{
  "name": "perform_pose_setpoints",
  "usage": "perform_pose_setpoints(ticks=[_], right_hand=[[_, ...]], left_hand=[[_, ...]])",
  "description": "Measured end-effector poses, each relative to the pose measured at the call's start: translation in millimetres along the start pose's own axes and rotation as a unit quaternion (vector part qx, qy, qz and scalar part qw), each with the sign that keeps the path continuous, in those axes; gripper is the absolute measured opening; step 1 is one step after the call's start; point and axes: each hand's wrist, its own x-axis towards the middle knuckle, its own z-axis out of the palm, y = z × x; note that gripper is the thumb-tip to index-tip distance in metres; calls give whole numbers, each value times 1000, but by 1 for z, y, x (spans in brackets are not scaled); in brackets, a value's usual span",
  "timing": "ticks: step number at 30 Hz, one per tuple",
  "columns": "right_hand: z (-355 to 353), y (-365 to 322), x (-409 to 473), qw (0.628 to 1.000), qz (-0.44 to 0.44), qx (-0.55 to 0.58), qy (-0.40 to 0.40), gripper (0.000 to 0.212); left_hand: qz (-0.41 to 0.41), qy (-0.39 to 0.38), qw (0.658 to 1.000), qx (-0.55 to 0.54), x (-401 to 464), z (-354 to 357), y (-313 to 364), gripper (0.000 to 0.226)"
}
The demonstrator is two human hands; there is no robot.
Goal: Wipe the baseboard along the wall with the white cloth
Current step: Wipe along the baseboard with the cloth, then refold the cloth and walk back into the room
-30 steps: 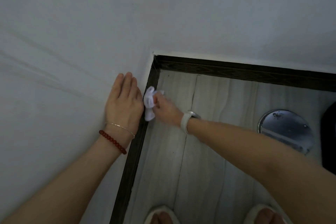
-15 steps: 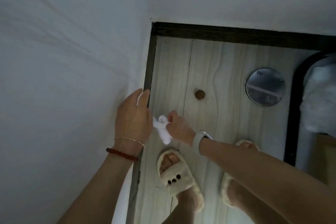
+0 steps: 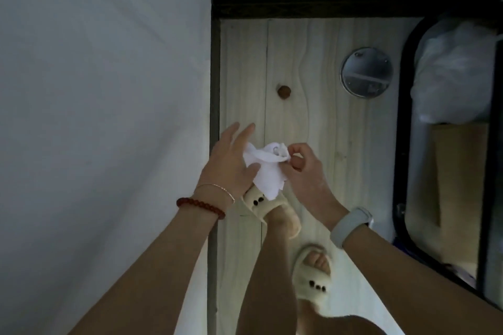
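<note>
Domestic room, corner: white walls (image 3: 95, 90); dark baseboard (image 3: 215, 76) at 12 and 9 o'clock; pale wood-plank floor (image 3: 313, 117); plush slippers (image 3: 313, 275) at 6 o'clock; black-framed furniture (image 3: 405, 117) at 3 o'clock.

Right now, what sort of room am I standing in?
Probably a corner of a lived-in room at home: pale wood-look floor, dark baseboard under white walls, a black-framed piece of furniture holding a bag, and soft slippers on the feet.
</note>
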Motion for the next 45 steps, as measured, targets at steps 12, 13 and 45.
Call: perform_pose_setpoints(ticks=[12,13,45], right_hand=[[-26,28,-158,995,-37,76,60,17],[-24,32,-176,997,-39,45,58,20],[-146,162,-697,957,-15,143,250,7]], left_hand=[[-42,73,963,-255,-147,40,27,21],[-21,85,960,-264,-166,40,30,21],[129,-53,951,-275,-642,163,149,20]])
